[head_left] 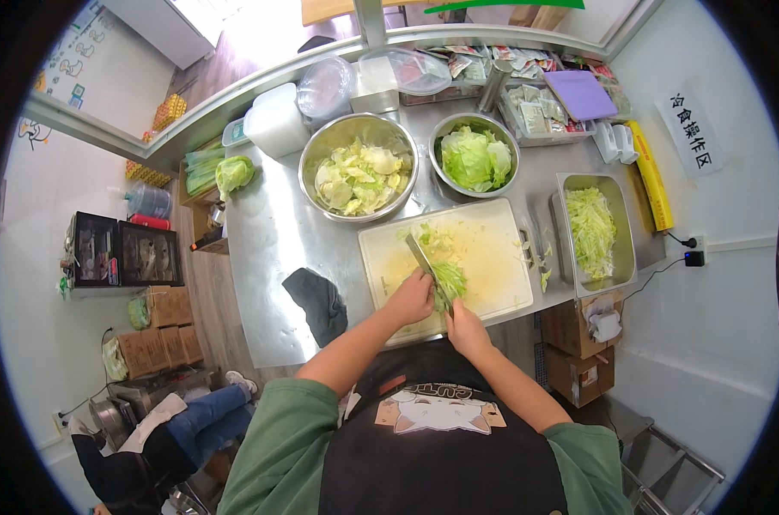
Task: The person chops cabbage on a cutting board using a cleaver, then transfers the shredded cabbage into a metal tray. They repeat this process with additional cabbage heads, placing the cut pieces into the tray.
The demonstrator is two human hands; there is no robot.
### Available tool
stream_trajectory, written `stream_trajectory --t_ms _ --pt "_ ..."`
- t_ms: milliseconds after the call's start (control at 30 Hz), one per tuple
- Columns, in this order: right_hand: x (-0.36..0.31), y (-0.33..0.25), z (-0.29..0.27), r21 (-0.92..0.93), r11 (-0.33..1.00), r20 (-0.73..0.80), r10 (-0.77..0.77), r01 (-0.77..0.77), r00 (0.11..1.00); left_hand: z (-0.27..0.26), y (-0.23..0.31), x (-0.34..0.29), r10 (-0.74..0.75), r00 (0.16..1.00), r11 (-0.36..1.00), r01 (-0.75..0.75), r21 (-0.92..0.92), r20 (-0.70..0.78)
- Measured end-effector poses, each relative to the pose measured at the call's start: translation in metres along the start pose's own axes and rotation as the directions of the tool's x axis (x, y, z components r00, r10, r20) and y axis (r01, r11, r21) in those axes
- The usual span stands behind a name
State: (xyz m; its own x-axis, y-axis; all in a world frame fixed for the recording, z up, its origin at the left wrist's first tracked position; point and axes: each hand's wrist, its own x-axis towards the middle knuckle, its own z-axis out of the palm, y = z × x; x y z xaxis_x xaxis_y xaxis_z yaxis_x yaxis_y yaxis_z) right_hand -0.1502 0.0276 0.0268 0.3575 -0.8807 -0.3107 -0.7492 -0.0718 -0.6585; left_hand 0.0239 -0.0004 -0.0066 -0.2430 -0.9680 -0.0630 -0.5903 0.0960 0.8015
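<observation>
On a cream cutting board (501,283) lies shredded lettuce (450,279), with smaller shreds toward the far edge. A knife (427,262) slants across the near part of the board, its tip pointing away and to the left. My right hand (467,328) is closed round its handle at the board's near edge. My left hand (413,298) is beside the blade on the left, fingers curled together; what they hold, if anything, is hidden. Most of the visible shreds lie right of the blade.
Beyond the board stand a steel bowl of cut lettuce (362,176) and a bowl of lettuce leaves (474,159). A steel pan (627,266) of shreds is at the right. A dark cloth (316,305) and a lettuce head (234,174) lie left. Another person (175,438) is at lower left.
</observation>
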Motion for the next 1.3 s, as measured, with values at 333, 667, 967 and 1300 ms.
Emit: stream_trajectory --t_ms 333,667,967,1300 --pt "-0.018 -0.052 -0.08 -0.057 0.997 0.19 0.06 -0.05 0.98 -0.016 0.007 -0.003 -0.092 0.992 0.99 0.083 0.112 0.083" --pt "0.003 -0.015 -0.001 -0.048 0.999 0.009 -0.002 0.002 1.0 -0.004 -0.005 -0.003 -0.052 0.998 0.998 0.05 0.045 0.048" --pt "-0.02 -0.044 -0.072 -0.036 0.999 0.201 0.047 -0.04 0.978 -0.007 -0.002 -0.003 -0.053 0.997 0.998 0.051 0.027 0.05" --pt "0.009 -0.03 -0.034 -0.053 0.999 0.078 -0.003 0.008 0.997 -0.003 -0.005 -0.006 -0.05 0.999 0.998 0.05 0.026 0.008"
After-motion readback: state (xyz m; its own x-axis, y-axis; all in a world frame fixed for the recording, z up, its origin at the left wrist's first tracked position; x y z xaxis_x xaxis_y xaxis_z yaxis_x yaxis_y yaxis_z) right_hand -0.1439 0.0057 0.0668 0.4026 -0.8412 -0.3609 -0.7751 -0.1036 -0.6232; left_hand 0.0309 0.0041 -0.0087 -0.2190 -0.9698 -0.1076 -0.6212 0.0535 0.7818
